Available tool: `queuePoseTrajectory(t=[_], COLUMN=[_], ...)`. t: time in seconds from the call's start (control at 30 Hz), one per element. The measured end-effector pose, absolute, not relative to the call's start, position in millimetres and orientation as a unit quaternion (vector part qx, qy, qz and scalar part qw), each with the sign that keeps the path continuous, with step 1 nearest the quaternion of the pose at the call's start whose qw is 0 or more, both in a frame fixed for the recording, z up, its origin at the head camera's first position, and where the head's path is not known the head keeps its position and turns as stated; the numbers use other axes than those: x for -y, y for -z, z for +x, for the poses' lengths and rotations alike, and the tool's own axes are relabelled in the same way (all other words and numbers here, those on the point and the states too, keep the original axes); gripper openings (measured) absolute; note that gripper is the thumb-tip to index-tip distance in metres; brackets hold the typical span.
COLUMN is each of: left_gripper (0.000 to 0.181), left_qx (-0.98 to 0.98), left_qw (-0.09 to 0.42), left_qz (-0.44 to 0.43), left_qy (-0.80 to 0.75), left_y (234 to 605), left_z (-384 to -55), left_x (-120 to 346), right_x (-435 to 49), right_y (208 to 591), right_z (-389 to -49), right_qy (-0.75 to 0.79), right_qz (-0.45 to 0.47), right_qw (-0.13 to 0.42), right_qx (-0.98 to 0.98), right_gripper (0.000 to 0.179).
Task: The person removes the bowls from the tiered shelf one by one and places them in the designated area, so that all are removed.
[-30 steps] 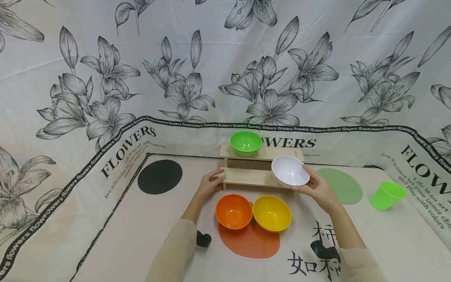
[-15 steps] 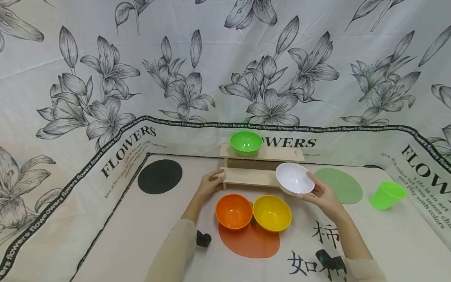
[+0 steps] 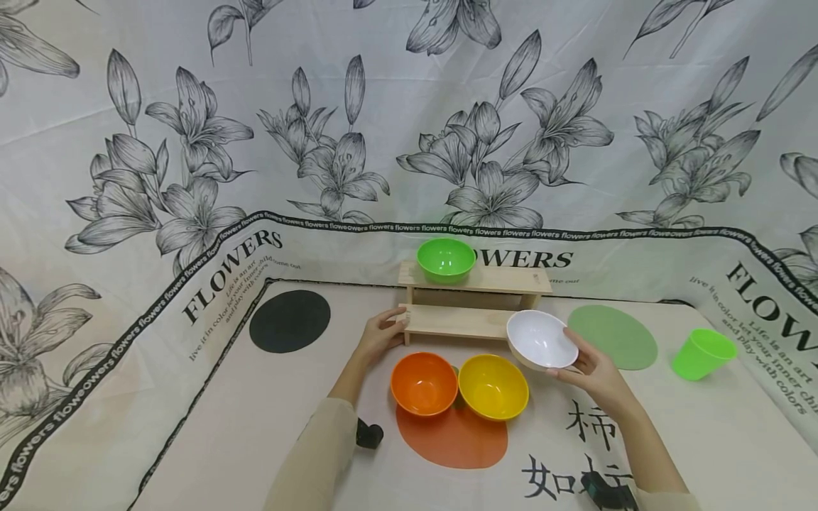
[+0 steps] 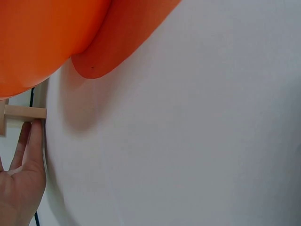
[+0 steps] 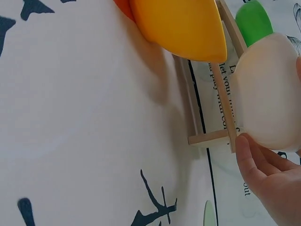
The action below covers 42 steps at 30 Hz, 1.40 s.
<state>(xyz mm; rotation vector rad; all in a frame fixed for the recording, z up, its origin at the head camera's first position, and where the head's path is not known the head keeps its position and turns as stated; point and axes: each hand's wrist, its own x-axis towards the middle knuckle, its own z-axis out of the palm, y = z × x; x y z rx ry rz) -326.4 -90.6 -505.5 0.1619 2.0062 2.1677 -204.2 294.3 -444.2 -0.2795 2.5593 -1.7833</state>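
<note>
A white bowl [image 3: 542,340] is in my right hand [image 3: 598,375], tilted toward me, in front of the right end of a two-tier wooden shelf [image 3: 466,321]. Fingers and thumb pinch its right side; the right wrist view shows the white bowl [image 5: 269,94] from outside. My left hand [image 3: 381,335] touches the shelf's left end. In the left wrist view, its fairly straight fingers [image 4: 34,146] meet the wooden leg [image 4: 26,112]. A green bowl [image 3: 446,260] stands on the top tier. Orange [image 3: 424,384] and yellow bowls [image 3: 493,387] sit side by side before the shelf.
A bright green cup [image 3: 703,353] stands tilted-looking at the right. Printed on the cloth are a black oval [image 3: 290,321], a pale green oval [image 3: 613,338] and an orange shape [image 3: 452,447]. A flower-patterned cloth [image 3: 358,170] rises behind the shelf.
My right hand has drawn the white bowl toward me and slightly right, away from over the lower tier, uncovering more of the shelf's right end. The left hand stays at the shelf.
</note>
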Motion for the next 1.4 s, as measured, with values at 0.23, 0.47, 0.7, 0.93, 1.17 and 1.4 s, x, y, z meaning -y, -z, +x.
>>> queuePoseTrajectory(t=[0.23,0.47,0.7,0.93,1.17,1.4], left_gripper=[0.045,0.045,0.044,0.045,0.044,0.042], left_qx=[-0.676,-0.682,-0.681,-0.681,-0.681,-0.678], left_qw=[0.091,0.090,0.085,0.083,0.083,0.084], left_qz=[0.052,0.048,0.052,0.057,0.054,0.053], left_qy=[-0.729,-0.725,-0.725,-0.725,-0.726,-0.728], left_y=[507,505,504,506,504,502], left_z=[-327,-326,-326,-326,-325,-324], left_x=[91,91,91,91,90,90], right_x=[-299,-303,-307,-312,-315,-317], right_y=[450,453,459,463,465,470], right_z=[-195,-188,-183,-179,-176,-174], right_qy=[0.565,0.569,0.562,0.536,0.519,0.496], right_qz=[-0.075,-0.061,-0.058,-0.040,-0.035,-0.019], right_qw=[0.010,0.013,0.015,0.025,0.030,0.043], right_qx=[-0.822,-0.820,-0.825,-0.843,-0.853,-0.867], right_gripper=[0.086,0.086,0.084,0.084,0.083,0.084])
